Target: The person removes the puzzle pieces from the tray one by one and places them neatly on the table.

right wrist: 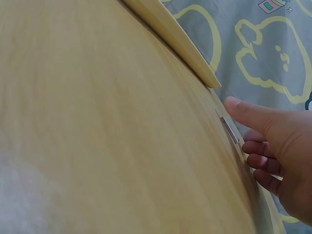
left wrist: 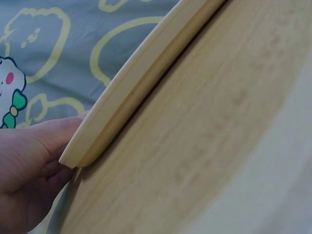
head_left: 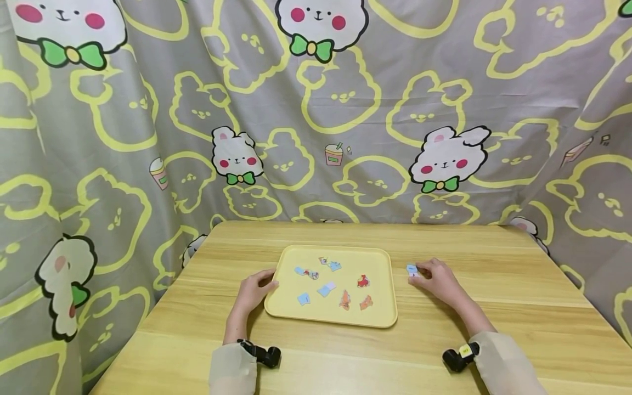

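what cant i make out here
Head: fine print on the puzzle pieces, too small; right sleeve, cut by bottom edge.
Left wrist: inside of the yellow tray, thumb tip of the left hand, behind the rim.
Right wrist: face of the lone puzzle piece, nearly edge-on; right hand, partly cut by right edge.

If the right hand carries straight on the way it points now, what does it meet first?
Most likely the small blue-and-white piece, just in front of the right hand; whether they already touch is hard to judge. Past it lies the yellow tray.
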Demonstrator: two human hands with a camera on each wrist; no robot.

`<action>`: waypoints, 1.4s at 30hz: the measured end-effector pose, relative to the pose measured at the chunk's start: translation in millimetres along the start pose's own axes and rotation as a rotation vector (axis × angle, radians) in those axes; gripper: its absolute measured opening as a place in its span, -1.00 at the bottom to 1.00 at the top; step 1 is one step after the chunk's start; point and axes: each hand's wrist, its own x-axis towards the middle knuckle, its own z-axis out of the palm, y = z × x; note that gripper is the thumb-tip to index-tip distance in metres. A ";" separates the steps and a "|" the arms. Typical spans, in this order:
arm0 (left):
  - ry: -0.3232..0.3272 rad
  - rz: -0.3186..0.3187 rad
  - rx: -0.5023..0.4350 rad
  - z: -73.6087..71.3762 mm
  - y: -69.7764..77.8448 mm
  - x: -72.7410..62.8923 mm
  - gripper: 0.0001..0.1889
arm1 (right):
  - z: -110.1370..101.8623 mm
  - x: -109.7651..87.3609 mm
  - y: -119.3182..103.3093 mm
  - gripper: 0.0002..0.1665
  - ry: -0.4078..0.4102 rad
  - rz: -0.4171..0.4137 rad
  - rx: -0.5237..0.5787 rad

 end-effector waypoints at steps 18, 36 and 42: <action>0.006 -0.009 0.002 -0.8 -0.6 1.1 -0.55 | 5.0 5.0 -8.6 -0.36 0.055 -0.022 0.045; -0.005 -0.002 -0.005 -0.2 -0.1 0.8 -0.54 | 20.3 12.8 -30.3 -0.48 0.090 -0.090 0.066; -0.005 -0.004 -0.006 -0.3 0.0 -0.9 -0.54 | 27.0 12.3 -35.8 -0.45 0.075 -0.124 0.091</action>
